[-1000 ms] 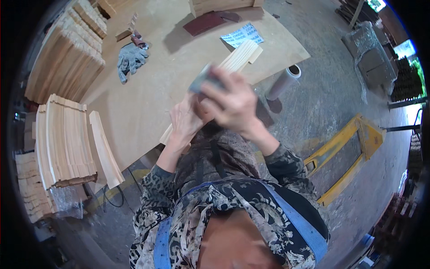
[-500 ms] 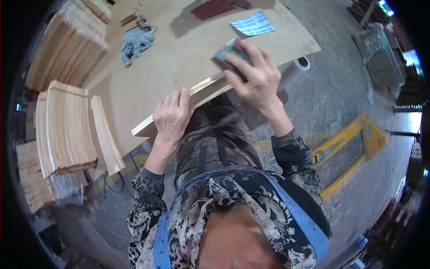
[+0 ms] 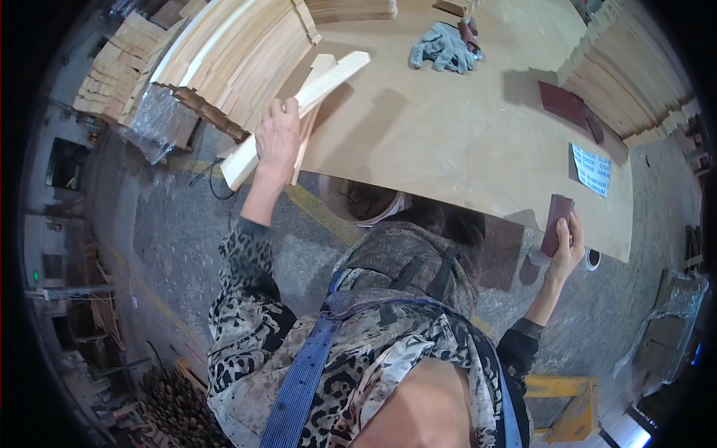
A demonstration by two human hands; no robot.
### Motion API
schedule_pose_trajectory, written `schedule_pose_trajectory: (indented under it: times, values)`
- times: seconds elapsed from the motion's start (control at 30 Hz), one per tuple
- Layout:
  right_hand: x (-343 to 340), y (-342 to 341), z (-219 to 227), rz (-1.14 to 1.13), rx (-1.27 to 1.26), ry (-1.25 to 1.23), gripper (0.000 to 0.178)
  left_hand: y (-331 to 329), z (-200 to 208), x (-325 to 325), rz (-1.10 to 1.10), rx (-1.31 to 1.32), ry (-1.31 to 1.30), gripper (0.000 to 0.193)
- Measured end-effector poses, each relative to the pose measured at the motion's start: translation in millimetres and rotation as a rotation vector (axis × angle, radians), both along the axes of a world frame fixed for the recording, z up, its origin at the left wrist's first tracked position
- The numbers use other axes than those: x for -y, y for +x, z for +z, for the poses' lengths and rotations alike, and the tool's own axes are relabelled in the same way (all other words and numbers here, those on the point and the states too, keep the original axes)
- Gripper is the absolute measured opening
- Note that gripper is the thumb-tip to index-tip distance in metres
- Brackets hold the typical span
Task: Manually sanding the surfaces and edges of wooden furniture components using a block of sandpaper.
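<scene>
My left hand (image 3: 278, 136) is closed round a pale, slightly curved wooden slat (image 3: 333, 78), held at a tilt over the table's left edge. Just beneath it a second slat (image 3: 305, 142) shows, partly covered by the held one. Far to the right, by the front edge of the table, my right hand (image 3: 569, 240) grips a sanding block (image 3: 555, 222) wrapped in dark red sandpaper. The block is apart from the wood.
Stacked slats (image 3: 246, 63) stand at the left, and another stack (image 3: 627, 71) at the right. On the tabletop (image 3: 448, 127) lie a grey glove (image 3: 439, 51), dark red sandpaper (image 3: 562, 104) and a blue-and-white printed sheet (image 3: 591, 168). A bucket (image 3: 377, 220) sits below the front edge.
The view has swung left. My left hand has carried the slat to the table's left side, over the other slat. My right hand has drawn the sanding block away from the wood.
</scene>
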State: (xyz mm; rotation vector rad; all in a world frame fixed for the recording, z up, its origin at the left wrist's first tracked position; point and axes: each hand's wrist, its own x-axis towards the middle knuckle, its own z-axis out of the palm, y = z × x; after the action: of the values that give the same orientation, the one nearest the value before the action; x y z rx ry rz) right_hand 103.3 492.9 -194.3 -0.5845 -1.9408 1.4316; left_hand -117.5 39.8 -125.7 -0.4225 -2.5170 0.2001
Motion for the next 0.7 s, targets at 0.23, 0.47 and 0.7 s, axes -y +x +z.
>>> schedule_pose_trajectory:
  times: [0.23, 0.47, 0.7]
  values:
    - [21, -9, 9, 0.071, 0.02, -0.025, 0.033, -61, -73, 37, 0.373, 0.277, -0.074, 0.054]
    - [44, -14, 16, 0.117, 0.071, 0.015, 0.034, -57, -68, 39, 0.248, 0.506, 0.214, 0.062]
    - [57, -25, 13, 0.177, 0.091, 0.131, 0.035, -72, -62, 27, 0.224, 0.455, 0.301, 0.05]
